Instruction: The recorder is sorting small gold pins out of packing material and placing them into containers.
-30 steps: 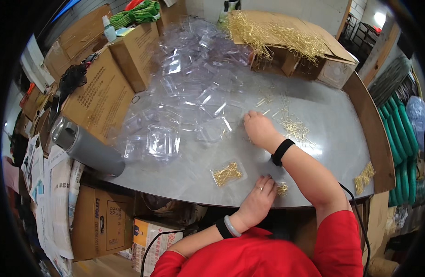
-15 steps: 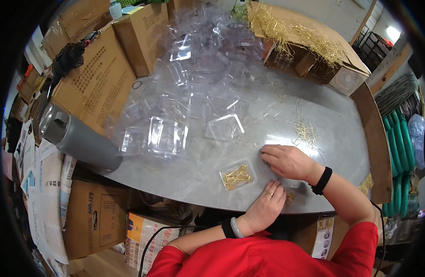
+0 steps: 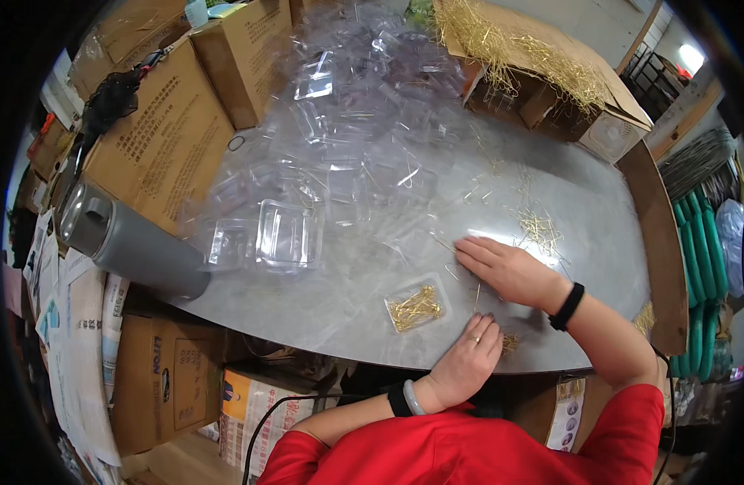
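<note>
Head view: right hand (image 3: pixel 501 271) palm-down, low over the grey surface (image 3: pixel 331 319), fingers straight and nearly together. Thin gold wires (image 3: pixel 478 297) lie near its fingertips and between the hands. Left hand (image 3: pixel 467 360): fingers slightly bent, held close, a small gold bunch (image 3: pixel 510 343) just beside it. Can't tell if either hand has hold of anything. Clear tray (image 3: pixel 444 312) sits near both, to their left, gold pieces (image 3: pixel 416 309) inside.

My take on gathering wires: flat fingers, light drag, small loads; square the ends against the left hand, since thin wires likely tangle. Don't bump the tray; it looks light, would probably slide.

Hidden: undersides of both hands, part of the bunch. Wire ends too small to read. Overlaps in the clear plastic heap (image 3: pixel 364 121) hard to separate.
</note>
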The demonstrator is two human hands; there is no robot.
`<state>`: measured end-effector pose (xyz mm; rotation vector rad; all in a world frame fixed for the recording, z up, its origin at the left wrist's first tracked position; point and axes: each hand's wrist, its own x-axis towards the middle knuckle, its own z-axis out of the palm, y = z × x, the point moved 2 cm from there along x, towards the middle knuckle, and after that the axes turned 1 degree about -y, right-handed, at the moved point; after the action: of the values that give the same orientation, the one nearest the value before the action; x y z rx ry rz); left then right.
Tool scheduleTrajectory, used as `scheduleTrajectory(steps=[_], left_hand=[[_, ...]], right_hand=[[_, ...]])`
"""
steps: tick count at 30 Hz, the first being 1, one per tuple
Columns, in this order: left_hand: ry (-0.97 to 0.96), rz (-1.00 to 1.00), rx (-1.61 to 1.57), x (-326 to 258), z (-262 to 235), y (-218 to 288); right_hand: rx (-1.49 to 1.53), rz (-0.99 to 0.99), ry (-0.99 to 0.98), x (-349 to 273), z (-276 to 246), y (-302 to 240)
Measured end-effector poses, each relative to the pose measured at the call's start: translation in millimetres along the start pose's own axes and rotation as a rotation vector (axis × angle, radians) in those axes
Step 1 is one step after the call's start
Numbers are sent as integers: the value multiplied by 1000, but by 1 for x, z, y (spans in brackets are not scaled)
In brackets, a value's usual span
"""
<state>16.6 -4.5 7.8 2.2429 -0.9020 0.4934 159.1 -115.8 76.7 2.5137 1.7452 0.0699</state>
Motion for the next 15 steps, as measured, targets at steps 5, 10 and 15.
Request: scheduleTrajectory(steps=[5, 10, 15], left_hand=[[1, -6, -2, 1, -1, 1], [-12, -14, 8, 1, -1, 0], [-3, -20, -39, 2, 0, 3]], right_hand=[[134, 135, 17, -36, 1, 0], [235, 242, 84, 10, -3, 2], [245, 269, 166, 19, 13, 16]])
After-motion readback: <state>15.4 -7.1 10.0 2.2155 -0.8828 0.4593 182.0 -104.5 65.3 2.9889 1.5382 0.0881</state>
